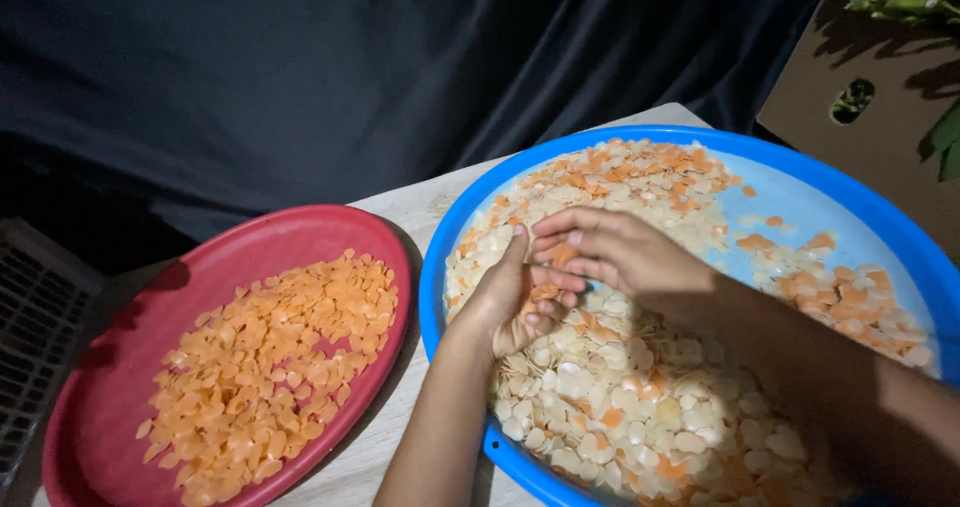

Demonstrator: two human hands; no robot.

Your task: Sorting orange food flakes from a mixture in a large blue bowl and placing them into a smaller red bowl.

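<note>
Over the round blue plastic basin [455, 257] of mixed white and orange chips [620, 387] at the tabletop's right edge, the left hand [515, 302] cups orange pieces while the right hand [615, 252], fingers loosely spread, picks more; best lifted singly, leaving white ones. A red plastic tray [110, 387] beside it holds sorted orange chips [270, 357].

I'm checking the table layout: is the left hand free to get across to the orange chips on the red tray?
Probably yes. The left hand sits at the blue basin's near rim, beside the red tray, with nothing between it and the orange chips.
</note>
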